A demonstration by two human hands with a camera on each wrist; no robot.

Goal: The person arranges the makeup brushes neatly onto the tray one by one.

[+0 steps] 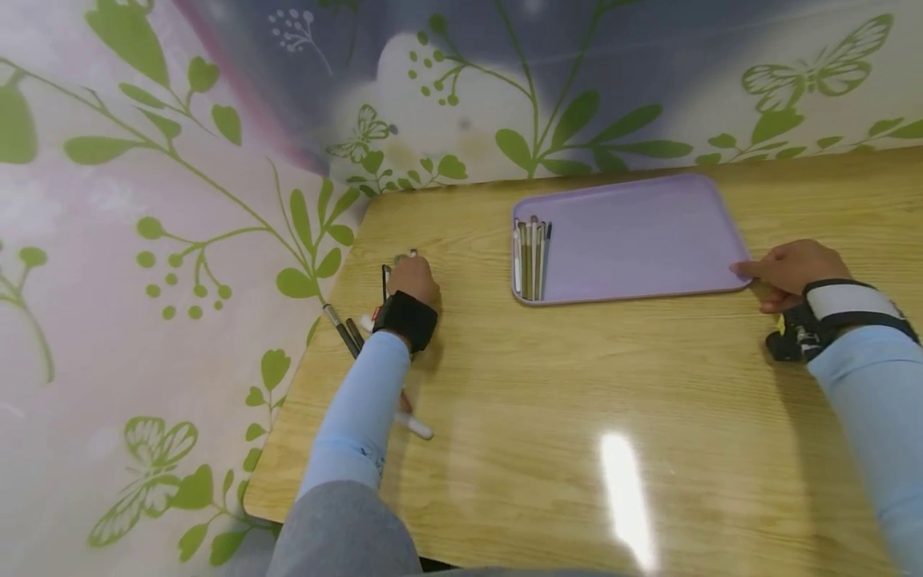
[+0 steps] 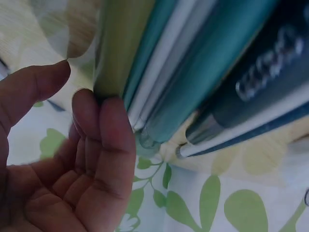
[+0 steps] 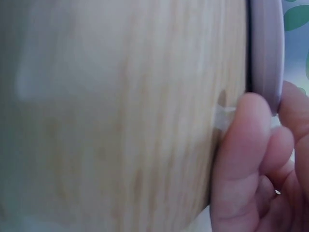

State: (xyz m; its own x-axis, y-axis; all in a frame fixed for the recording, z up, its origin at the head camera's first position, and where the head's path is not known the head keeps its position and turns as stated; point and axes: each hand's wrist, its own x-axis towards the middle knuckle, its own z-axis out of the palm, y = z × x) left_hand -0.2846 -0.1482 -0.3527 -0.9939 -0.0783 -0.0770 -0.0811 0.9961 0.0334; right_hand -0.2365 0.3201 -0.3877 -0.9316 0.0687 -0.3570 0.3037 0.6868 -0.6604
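My left hand (image 1: pixel 414 280) is over several slender brushes at the table's left side. In the left wrist view its fingertips touch the end of an olive handle (image 2: pixel 123 46), with the thumb (image 2: pixel 38 84) apart from it. Beside that handle run a teal handle (image 2: pixel 207 67), pale ones and a dark handle (image 2: pixel 270 67) with lettering. My right hand (image 1: pixel 800 268) pinches the near right corner of a lilac tray (image 1: pixel 642 232); the right wrist view has the tray rim (image 3: pixel 267 48) between thumb and finger. Several slim brushes (image 1: pixel 532 260) lie side by side along the tray's left edge.
Dark brushes (image 1: pixel 340 330) lie by the table's left edge, next to my left forearm. A white-handled brush (image 1: pixel 414 425) sticks out from under that sleeve. A leaf-patterned wall (image 1: pixel 598 88) borders the wooden table (image 1: pixel 534 401) at the back and left.
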